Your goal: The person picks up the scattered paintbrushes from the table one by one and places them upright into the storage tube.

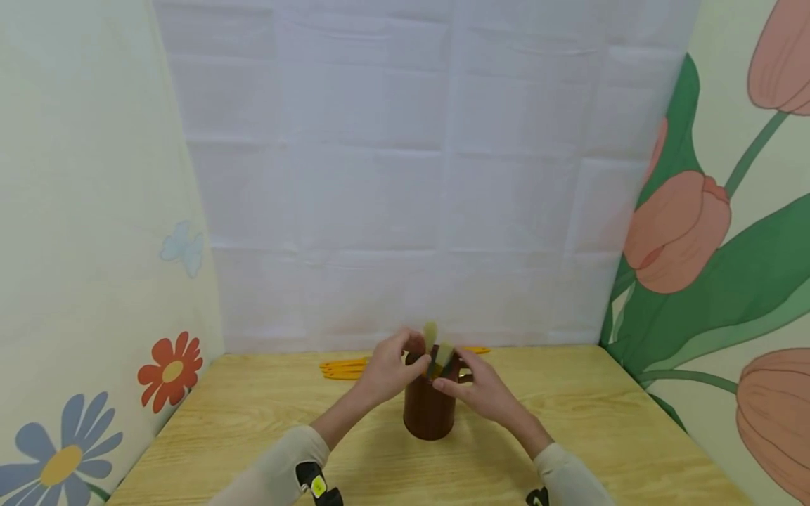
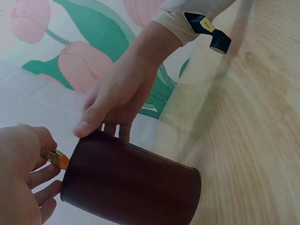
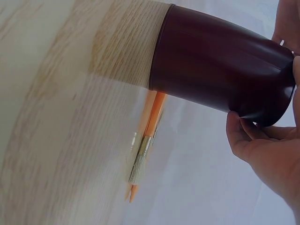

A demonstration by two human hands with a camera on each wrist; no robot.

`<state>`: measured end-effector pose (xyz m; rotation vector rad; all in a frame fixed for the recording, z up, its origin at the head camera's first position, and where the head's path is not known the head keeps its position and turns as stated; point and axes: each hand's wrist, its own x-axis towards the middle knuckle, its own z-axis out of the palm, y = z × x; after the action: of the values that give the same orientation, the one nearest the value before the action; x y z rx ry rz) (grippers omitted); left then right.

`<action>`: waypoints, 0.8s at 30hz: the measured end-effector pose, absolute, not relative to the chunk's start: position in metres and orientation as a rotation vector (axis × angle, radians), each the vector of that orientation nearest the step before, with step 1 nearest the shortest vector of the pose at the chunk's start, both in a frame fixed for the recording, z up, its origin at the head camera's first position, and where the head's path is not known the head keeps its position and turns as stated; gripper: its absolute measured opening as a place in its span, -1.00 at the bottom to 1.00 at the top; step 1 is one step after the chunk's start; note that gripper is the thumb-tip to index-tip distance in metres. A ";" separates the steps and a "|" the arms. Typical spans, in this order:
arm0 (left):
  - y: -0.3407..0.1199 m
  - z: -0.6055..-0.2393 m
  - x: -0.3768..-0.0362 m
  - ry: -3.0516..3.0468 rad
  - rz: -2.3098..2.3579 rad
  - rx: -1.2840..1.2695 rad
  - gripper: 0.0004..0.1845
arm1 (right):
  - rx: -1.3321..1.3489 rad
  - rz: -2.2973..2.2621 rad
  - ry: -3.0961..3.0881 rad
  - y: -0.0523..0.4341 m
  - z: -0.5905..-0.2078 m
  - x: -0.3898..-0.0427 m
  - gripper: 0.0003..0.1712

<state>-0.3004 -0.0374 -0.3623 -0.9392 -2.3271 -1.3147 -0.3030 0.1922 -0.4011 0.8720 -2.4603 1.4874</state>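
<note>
A dark maroon cup (image 1: 429, 411) stands upright on the table, with paintbrushes in it, their pale bristles (image 1: 445, 353) pointing up over the rim. My left hand (image 1: 395, 362) is at the left of the rim, thumb and fingers about one paintbrush (image 1: 430, 336). In the left wrist view that paintbrush's metal ferrule (image 2: 50, 154) shows between the fingers, its orange handle running down into the cup. My right hand (image 1: 477, 386) grips the cup's rim from the right, thumb (image 2: 86, 127) and fingers at its edge. The right wrist view shows the fingertips (image 3: 234, 117) against the cup's wall.
Several orange-handled paintbrushes (image 1: 342, 369) lie on the wooden table (image 1: 253, 422) behind the cup, their ends showing on both sides of it. A white sheet (image 1: 380, 211) hangs at the back. Flower-printed panels (image 1: 671, 232) stand left and right.
</note>
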 end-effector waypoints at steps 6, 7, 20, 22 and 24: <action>-0.034 -0.368 -0.300 -2.341 -1.316 -0.974 -0.81 | 0.872 1.487 -2.466 0.191 -0.399 -0.300 -0.33; -0.033 -0.369 -0.300 -2.345 -1.321 -0.979 -0.81 | 0.868 1.495 -2.471 0.191 -0.398 -0.300 -0.33; -0.033 -0.370 -0.302 -2.355 -1.345 -0.921 -0.71 | 0.832 1.468 -2.484 0.192 -0.399 -0.301 -0.26; -0.035 -0.372 -0.304 -2.340 -1.344 -0.892 -0.74 | 0.827 1.468 -2.489 0.193 -0.399 -0.301 -0.23; -0.037 -0.372 -0.306 -2.321 -1.338 -0.863 -0.77 | 0.819 1.466 -2.493 0.193 -0.400 -0.302 -0.20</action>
<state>-0.3057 -0.0370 -0.3724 -0.8634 -2.3212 -1.3380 -0.3015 0.1934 -0.4002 0.8194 -2.4926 1.4657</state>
